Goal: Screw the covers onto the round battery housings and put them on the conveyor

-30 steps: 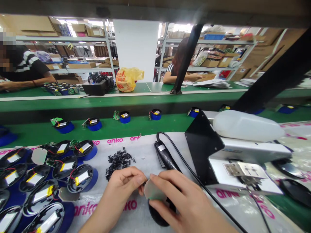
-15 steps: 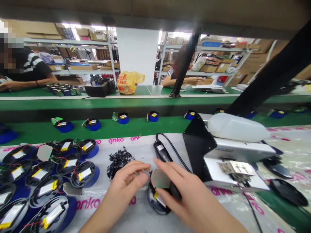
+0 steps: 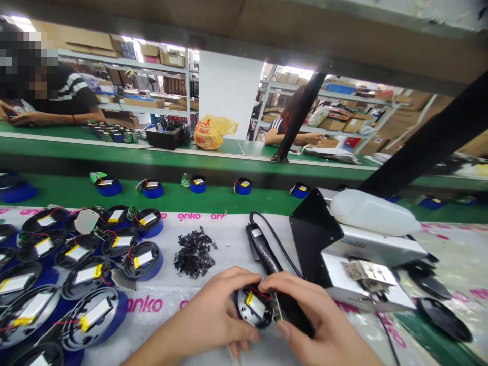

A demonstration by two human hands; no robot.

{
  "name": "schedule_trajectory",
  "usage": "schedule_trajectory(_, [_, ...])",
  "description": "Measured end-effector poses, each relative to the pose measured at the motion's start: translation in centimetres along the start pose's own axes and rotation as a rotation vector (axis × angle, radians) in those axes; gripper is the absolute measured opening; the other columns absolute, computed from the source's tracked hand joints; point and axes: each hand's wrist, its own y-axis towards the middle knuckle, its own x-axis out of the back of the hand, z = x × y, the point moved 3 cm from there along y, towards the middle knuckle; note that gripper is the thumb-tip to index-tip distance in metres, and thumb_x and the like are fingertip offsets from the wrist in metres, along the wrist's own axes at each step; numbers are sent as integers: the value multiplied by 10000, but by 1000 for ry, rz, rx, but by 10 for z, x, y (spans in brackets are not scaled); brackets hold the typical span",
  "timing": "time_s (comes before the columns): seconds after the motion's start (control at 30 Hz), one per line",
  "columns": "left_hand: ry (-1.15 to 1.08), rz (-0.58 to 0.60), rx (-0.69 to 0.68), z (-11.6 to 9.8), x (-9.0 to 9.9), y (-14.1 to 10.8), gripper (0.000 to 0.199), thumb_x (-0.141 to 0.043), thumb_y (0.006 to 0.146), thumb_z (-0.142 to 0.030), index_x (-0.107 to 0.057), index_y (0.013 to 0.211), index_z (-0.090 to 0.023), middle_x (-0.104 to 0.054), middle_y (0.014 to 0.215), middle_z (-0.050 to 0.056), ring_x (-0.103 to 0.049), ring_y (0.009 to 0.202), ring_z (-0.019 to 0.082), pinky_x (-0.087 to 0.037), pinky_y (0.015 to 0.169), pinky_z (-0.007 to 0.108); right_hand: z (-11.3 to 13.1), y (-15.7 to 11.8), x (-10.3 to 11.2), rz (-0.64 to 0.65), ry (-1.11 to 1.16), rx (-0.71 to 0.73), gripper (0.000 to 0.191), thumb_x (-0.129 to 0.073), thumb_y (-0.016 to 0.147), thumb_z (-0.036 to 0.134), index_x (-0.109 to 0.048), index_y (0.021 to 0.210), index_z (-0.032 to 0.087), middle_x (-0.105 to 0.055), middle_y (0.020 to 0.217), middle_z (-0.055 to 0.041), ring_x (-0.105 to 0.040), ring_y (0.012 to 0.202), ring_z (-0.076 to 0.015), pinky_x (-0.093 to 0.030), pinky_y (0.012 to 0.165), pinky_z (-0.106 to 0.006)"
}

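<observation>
At the lower middle, a round black housing (image 3: 254,309) holds a silver battery with yellow tape. My left hand (image 3: 217,310) wraps its fingers round the left side of this housing. My right hand (image 3: 305,315) pinches a thin round circuit board (image 3: 276,305), tilted on edge at the housing's right side. Thin red wires show between board and battery. A black handheld tool (image 3: 263,249) with a cable lies just beyond, partly under my right hand. Small black pieces (image 3: 195,251) form a pile ahead of my left hand.
Several blue-and-black housings (image 3: 143,259) with batteries crowd the left. More line the green belt (image 3: 213,201). A silver machine (image 3: 366,274) with a white bottle (image 3: 373,211) stands right, near black discs (image 3: 444,319). Two people sit across, beyond a yellow bag (image 3: 211,133).
My left hand has moved right and taken hold of the housing. The board in my right hand has turned from lying flat to standing on edge. The camera view has shifted and tilted.
</observation>
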Motion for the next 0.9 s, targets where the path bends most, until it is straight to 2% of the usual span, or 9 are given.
schedule_trajectory(0.07, [-68,1,56,4,3,0,693,-846,611,-97,-666,1260,-262,-727,1058,81,-708,539,124,-550,485,186,-7,-5,-3,-32,52,-18,473,-626,815,115,-608,1239,324,-704,1164,-54,-676,1112,-230,-556,953,-349])
schedule_trajectory(0.13, [-126,19,103,7,5,0,697,-856,681,-247,-596,1328,-221,-764,752,38,-743,570,170,-581,559,217,-9,-7,-5,-15,63,-62,455,-637,824,132,-607,1233,329,-692,1155,-44,-665,1098,-220,-544,954,-342])
schedule_trajectory(0.2, [-156,16,142,8,7,2,652,-810,745,-440,-591,1303,-183,-761,653,38,-763,580,199,-594,565,238,-7,-6,-5,16,64,-107,443,-636,814,130,-615,1217,314,-683,1091,-41,-657,1046,-211,-542,926,-331])
schedule_trajectory(0.3, [-145,-22,182,7,6,6,621,-773,754,-549,-611,1223,-175,-768,649,35,-757,528,194,-588,507,221,-2,-5,-5,64,93,-172,411,-634,795,132,-641,1174,291,-646,1073,-53,-618,1076,-224,-521,939,-336])
schedule_trajectory(0.4, [-133,-46,190,7,3,9,580,-767,769,-527,-605,1204,-179,-771,659,22,-750,503,177,-585,478,199,-1,-5,-7,101,141,-213,435,-632,774,113,-642,1162,310,-604,1106,-45,-585,1121,-220,-494,973,-332])
schedule_trajectory(0.5, [-150,-76,190,8,1,11,543,-759,771,-519,-613,1170,-180,-793,784,44,-740,476,164,-580,443,192,-1,-6,-9,103,167,-215,496,-638,769,98,-620,1198,347,-593,1101,-23,-585,1103,-194,-490,973,-310])
schedule_trajectory(0.6, [-139,-88,192,9,0,12,477,-744,785,-477,-621,1140,-182,-787,849,47,-730,457,152,-570,419,179,1,-5,-10,55,142,-156,493,-660,770,103,-623,1201,339,-625,1101,-19,-605,1072,-184,-513,935,-277])
schedule_trajectory(0.8, [-65,-124,190,4,-3,14,268,-659,829,-288,-619,1078,-197,-766,862,17,-698,406,121,-531,362,148,14,2,-14,-38,-39,63,504,-596,754,48,-625,1208,266,-684,1065,-33,-612,1045,-192,-541,869,-259])
schedule_trajectory(0.9, [-42,-135,165,2,-6,15,194,-600,823,-207,-625,1015,-195,-759,1027,31,-668,366,86,-496,324,132,13,4,-19,-28,-142,79,503,-539,803,56,-606,1272,225,-647,1082,-64,-628,988,-170,-556,863,-258])
